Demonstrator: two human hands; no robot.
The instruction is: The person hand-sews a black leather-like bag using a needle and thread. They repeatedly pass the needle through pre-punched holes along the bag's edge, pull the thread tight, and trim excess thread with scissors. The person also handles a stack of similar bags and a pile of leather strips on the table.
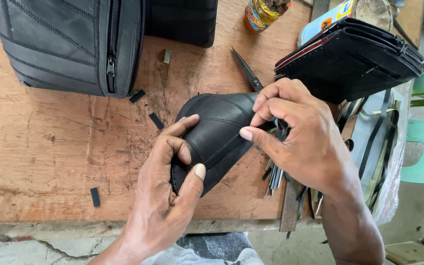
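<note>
I see my left hand [165, 191] clamped on the near end of a stitched black rubber panel [217, 137] above the wooden table [50, 147]; my right hand [295, 132] pinches its far edge. Scissors [248, 72] lie just beyond; a black bag [69, 44] sits far left.

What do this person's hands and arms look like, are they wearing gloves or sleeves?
No gloves, sleeves, rings, watch or bands show. The left hand and right hand are bare, as are both forearms up to the picture's edge. The fingernails are short and plain.
</note>
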